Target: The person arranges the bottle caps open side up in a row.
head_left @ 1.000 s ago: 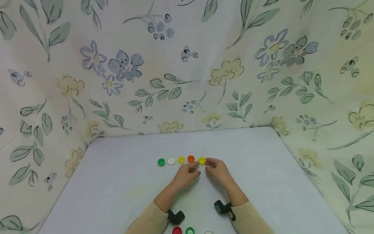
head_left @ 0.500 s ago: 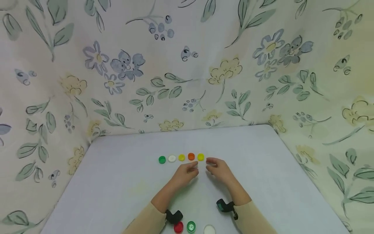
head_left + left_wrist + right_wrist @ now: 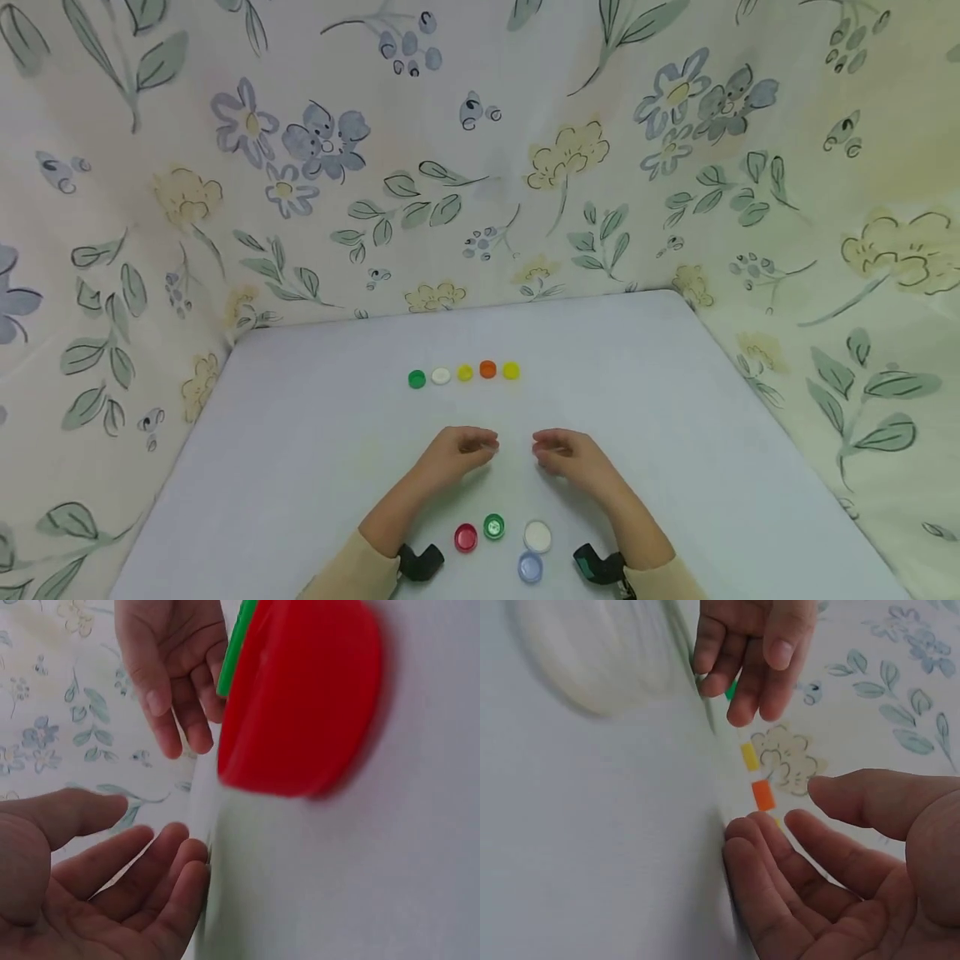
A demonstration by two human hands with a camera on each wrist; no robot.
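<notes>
Across the table's middle runs a row of bottle caps: a green cap (image 3: pixel 417 379), a white cap (image 3: pixel 441 376), a yellow cap (image 3: pixel 465 372), an orange cap (image 3: pixel 487 369) and another yellow cap (image 3: pixel 511 370) at the right end. On the near side of that row, my left hand (image 3: pixel 456 455) and right hand (image 3: pixel 573 457) face each other with a gap between them. Both hold nothing, and their fingers are loosely bent, as the left wrist view shows for the left hand (image 3: pixel 127 889) and the right wrist view for the right hand (image 3: pixel 840 892).
Between the forearms lie a red cap (image 3: pixel 466 538), a second green cap (image 3: pixel 493 527), a larger white cap (image 3: pixel 537 536) and a pale blue cap (image 3: pixel 530 567). Floral fabric (image 3: pixel 450 192) hangs behind and beside the white table (image 3: pixel 300 400).
Both hands have drawn back from the right-end yellow cap toward the body, leaving it in the row. The head view has shifted down, bringing the near caps, including the blue one, into sight.
</notes>
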